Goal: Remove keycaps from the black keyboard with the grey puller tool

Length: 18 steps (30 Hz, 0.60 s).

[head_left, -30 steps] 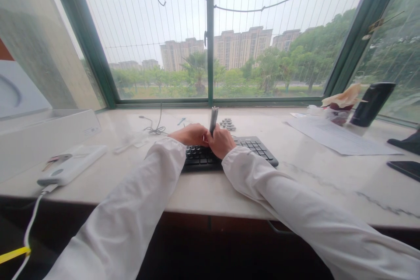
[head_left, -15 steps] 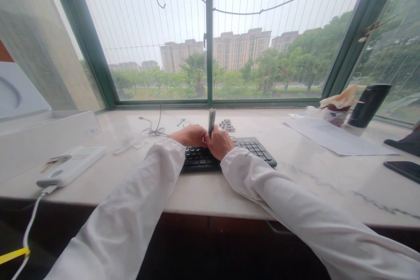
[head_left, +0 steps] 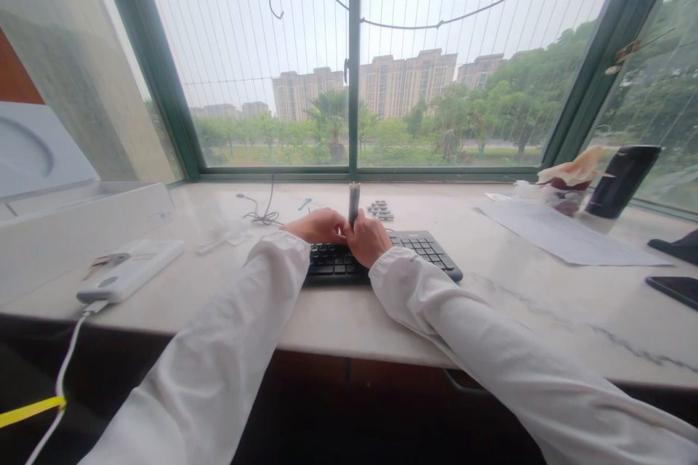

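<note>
A black keyboard (head_left: 433, 253) lies on the windowsill counter beneath both hands. My right hand (head_left: 371, 238) is closed around a slim grey stick-like tool (head_left: 354, 202), which stands upright above the keys; its lower end is hidden by the fingers. Beside it, my left hand (head_left: 319, 225) is closed, fingertips pinched together against the right hand; what they hold, if anything, cannot be made out. Just behind the keyboard sit several small loose pieces (head_left: 380, 209), grey on their visible sides, perhaps keycaps. Left of them lies a small blue item (head_left: 305, 204).
A thin coiled cable (head_left: 265, 218), clear plastic pieces (head_left: 223, 240), a white power bank (head_left: 134, 270) with keys on it, and an open white box (head_left: 92, 232) are on the left. Paper sheets (head_left: 567, 232), a black cylinder (head_left: 624, 182) and a phone (head_left: 676, 290) are on the right.
The whole view has shifted slightly, so things sit a little further right. Both hands keep nearly the same closed pose over the keyboard, with the grey tool still upright.
</note>
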{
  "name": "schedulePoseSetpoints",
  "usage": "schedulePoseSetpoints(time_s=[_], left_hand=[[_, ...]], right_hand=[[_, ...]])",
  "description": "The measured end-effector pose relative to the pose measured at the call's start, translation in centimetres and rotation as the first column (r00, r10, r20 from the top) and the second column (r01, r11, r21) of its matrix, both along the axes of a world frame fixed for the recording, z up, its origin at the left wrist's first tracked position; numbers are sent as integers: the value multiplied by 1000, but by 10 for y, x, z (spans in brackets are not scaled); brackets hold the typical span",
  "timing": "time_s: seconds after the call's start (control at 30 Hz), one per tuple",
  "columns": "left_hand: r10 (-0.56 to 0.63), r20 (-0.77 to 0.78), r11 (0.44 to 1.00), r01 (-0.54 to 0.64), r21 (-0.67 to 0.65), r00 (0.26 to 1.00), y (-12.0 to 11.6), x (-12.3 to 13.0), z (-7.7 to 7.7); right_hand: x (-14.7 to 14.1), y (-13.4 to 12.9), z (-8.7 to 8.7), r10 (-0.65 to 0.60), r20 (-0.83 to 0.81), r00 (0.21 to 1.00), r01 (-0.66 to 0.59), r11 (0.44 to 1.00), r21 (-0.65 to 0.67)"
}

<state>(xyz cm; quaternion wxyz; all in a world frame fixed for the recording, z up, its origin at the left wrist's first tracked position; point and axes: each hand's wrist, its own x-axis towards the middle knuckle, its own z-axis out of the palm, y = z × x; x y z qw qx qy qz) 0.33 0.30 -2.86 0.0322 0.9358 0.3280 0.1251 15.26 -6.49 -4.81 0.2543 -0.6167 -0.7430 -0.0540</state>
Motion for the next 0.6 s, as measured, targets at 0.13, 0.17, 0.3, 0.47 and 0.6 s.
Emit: schedulePoseSetpoints(time_s=[0.13,0.17,0.3,0.47,0.6], left_hand=[[-27,33,999,28,-40,999,-2,-1,1],[-16,28,999,16,-29,999,-3,0,0],[45,-2,999,-45,11,999,-2,3,-3],[49,43,995,-45,-84,998,-3,3,-3],[-20,121,988,39,-151,992,-7,0,2]], right_hand=[[1,1,0,1,-22,1000,-1,1000,-7],[2,1,0,2,-31,1000,-2,1000,-7],[2,5,2,-19,-106,994,20,1000,8],[7,8,9,-19,-185,983,33,997,72],[22,12,18,-70,-276,959,112,984,140]])
